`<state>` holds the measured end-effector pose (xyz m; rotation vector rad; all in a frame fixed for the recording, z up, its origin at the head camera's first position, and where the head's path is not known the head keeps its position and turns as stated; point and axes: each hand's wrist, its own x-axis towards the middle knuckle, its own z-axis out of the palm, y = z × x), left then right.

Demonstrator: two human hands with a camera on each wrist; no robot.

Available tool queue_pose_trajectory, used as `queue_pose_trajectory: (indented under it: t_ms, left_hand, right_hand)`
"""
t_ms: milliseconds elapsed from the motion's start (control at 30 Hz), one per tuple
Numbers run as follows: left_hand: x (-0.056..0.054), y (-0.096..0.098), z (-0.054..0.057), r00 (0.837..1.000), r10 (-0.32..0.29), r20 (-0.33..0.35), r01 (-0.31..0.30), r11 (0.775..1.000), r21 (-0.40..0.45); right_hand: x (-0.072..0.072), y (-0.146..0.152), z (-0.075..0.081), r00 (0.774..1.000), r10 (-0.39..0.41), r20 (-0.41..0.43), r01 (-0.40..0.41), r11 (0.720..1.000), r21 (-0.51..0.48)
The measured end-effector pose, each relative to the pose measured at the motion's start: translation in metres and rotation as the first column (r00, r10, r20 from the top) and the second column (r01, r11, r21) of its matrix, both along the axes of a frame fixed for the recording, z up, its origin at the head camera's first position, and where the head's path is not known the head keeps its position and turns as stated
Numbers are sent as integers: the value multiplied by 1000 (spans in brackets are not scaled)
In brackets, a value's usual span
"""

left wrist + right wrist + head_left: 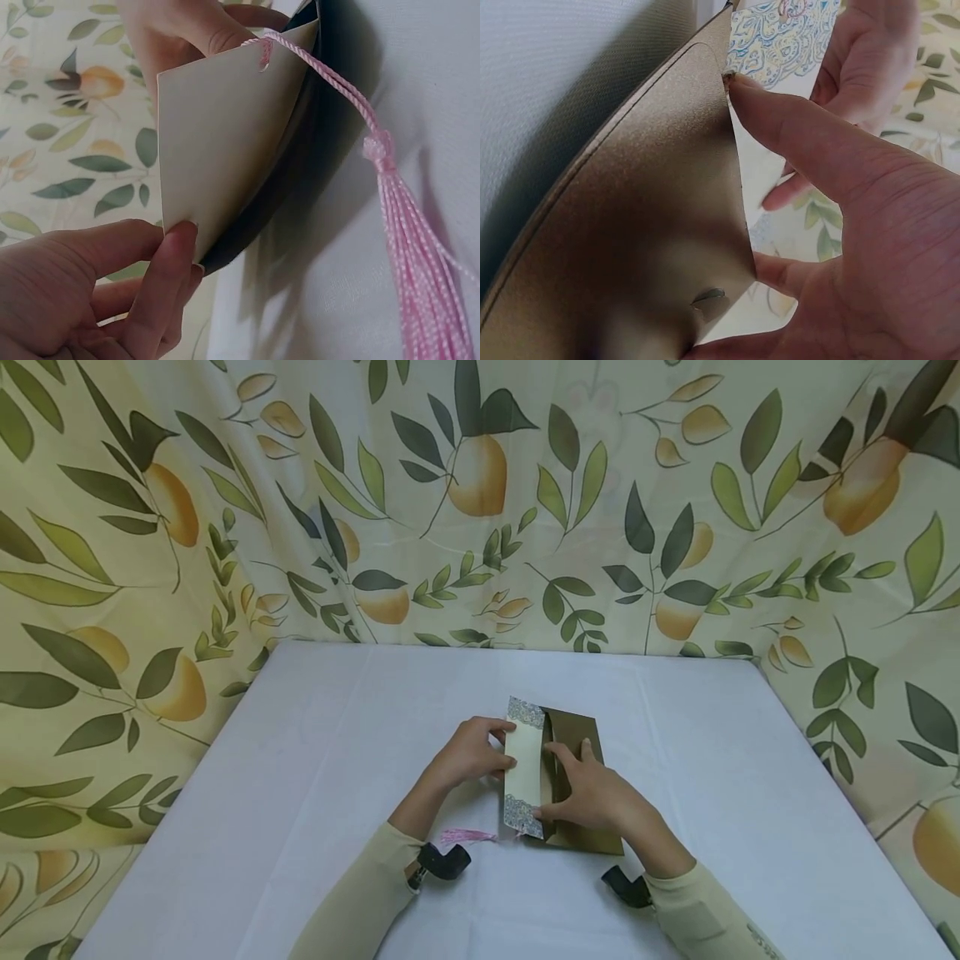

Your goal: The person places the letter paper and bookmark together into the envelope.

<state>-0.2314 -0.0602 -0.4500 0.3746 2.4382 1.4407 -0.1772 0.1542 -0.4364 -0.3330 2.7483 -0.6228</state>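
Note:
A cream card (523, 764) with ornate patterned bands at both ends sticks partway out of a brown envelope (576, 725). My left hand (472, 750) pinches the card's outer left edge between thumb and fingers. With thumb and fingers spread along the envelope's open edge, my right hand (596, 789) grips it. In the left wrist view the card (225, 127) stands tilted up, plain on this face. A pink cord runs through a slot in it to a pink tassel (420, 247). The card's inner part is hidden within the envelope.
A white cloth (337, 743) covers the table. Behind and beside it hangs a curtain (480, 568) printed with leaves and fruit. Small black camera mounts (446, 862) sit on both wrists, close to the table surface.

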Motion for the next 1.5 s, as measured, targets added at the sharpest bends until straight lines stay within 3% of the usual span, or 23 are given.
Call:
queue_pose_trajectory:
  t_ms: [433, 667, 933, 1300, 1500]
  left_hand:
    - [-1, -1, 2, 998, -44, -54, 43, 999, -21]
    - [-2, -5, 3, 998, -37, -45, 36, 999, -7]
    - [-2, -6, 1, 999, -44, 15, 43, 998, 36]
    - [-4, -8, -6, 985, -53, 166, 21, 981, 191]
    - [-3, -4, -7, 986, -45, 163, 14, 983, 185]
  right_hand:
    - [-2, -1, 2, 1000, 4, 1, -4, 1000, -5]
    - [-2, -1, 5, 1000, 12, 14, -12, 1000, -5]
    - [0, -1, 7, 1000, 18, 18, -18, 1000, -2]
    - [-1, 1, 5, 999, 25, 31, -24, 1000, -7]
    - [-2, 3, 5, 999, 37, 13, -37, 999, 3]
